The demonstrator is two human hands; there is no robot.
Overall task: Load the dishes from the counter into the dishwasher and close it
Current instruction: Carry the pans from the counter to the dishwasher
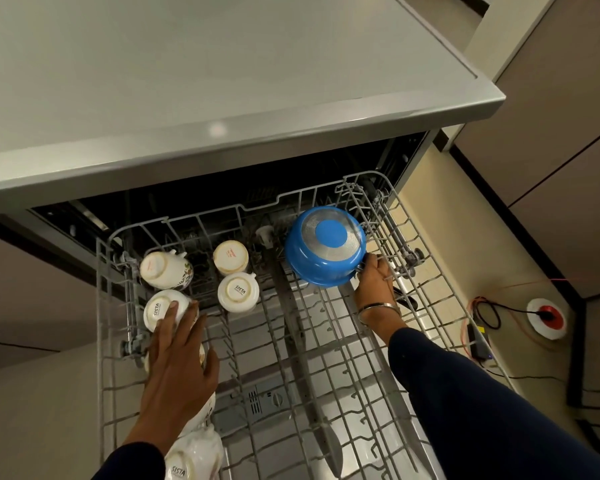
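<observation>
1. Bench (222, 81): we see its grey top above the open dishwasher; the tub behind is dark and hard to read.
2. Upper rack (326, 375): pulled out, its near edge cut off by the frame.
3. Blue pot (326, 251): upside down at the rack's right rear; our right hand (374, 282) curls its fingers round the largely hidden handle.
4. Cups: four stand inverted at left. Our left hand (177, 362) reaches forward, fingers extended, touching the front-left cup (160, 311) and covering another.
</observation>
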